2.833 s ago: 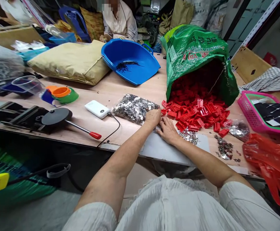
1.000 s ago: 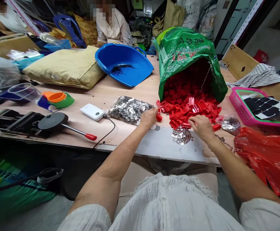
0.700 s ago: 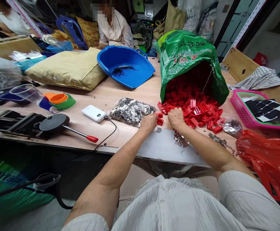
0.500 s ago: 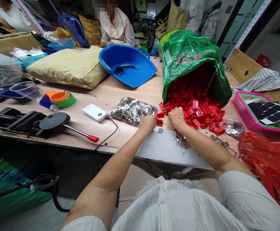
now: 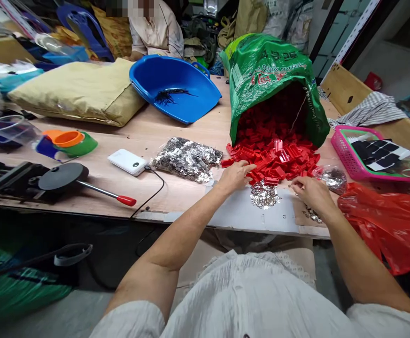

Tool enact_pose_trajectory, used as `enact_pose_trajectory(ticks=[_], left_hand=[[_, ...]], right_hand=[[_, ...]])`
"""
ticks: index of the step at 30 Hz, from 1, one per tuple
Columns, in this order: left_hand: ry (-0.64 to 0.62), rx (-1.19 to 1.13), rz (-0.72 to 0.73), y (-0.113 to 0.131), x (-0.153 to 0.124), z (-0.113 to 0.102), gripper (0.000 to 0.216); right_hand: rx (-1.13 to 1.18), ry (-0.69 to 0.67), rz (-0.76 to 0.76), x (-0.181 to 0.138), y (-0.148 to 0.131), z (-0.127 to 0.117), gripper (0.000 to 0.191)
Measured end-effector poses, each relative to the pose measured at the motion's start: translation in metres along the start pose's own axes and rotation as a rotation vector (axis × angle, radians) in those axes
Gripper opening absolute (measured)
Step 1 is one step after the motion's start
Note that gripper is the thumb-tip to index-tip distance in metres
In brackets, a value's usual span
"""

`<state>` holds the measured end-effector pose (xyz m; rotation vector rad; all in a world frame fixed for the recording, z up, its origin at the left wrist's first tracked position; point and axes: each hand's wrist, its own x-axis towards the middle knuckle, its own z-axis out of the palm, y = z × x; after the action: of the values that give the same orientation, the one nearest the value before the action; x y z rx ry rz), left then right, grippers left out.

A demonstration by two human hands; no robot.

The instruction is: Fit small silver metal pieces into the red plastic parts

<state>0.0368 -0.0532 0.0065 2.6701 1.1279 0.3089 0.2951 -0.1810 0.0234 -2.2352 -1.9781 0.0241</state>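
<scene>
Left grip (image 5: pixel 235 176) loosely spread, fingers pointing right, at the near-left edge of the red plastic pieces (image 5: pixel 275 157). Can't tell if touching any. Right grip (image 5: pixel 313 193) narrow, thumb and fingertips drawn together, over the counter (image 5: pixel 120 138). Can't tell if pinching anything small.

Red pieces: heaped loose on the counter, spilling from the mouth of a green sack (image 5: pixel 271 70) lying on its side. Loose silver pieces (image 5: pixel 264 197) in a small pile at the near edge of the red heap, between both hands, partly on a white sheet (image 5: pixel 240 211). More small metal bits (image 5: pixel 312 214) just below the right hand.

Left of the left hand: clear bag (image 5: pixel 187 159) full of silver pieces, then a white power bank (image 5: pixel 127 162) with black cable (image 5: pixel 161 188) plugged in, running off the near edge. Farther left: black tool (image 5: pixel 63 176) with red-tipped lever (image 5: pixel 125 201), orange cup (image 5: pixel 67 138).

Right side: second, smaller clear bag (image 5: pixel 334 179), pink basket (image 5: pixel 339 152) holding black pads, red plastic bag (image 5: pixel 384 223) over the near edge.

Behind: blue basin (image 5: pixel 197 103) with dark thin strands inside, beside a tan package (image 5: pixel 81 91). Across the counter, seated co-worker (image 5: pixel 157 30) in light shirt.
</scene>
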Motion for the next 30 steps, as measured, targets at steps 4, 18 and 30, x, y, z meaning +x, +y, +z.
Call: enact_pose_trajectory(ticks=[4,18,30], left_hand=[[-0.059,0.059,0.047,0.013,0.017,0.01,0.052],[-0.069,0.167,0.033,0.013,0.023,0.011,0.05],[-0.105,0.239,0.039,0.017,0.032,0.009,0.036]], right_hand=[[-0.092,-0.036,0.021,-0.045,0.043,0.013,0.015],[0.034,-0.023,-0.096,0.015,-0.019,0.03,0.062],[0.019,-0.323,-0.045,0.058,-0.028,0.023,0.066]])
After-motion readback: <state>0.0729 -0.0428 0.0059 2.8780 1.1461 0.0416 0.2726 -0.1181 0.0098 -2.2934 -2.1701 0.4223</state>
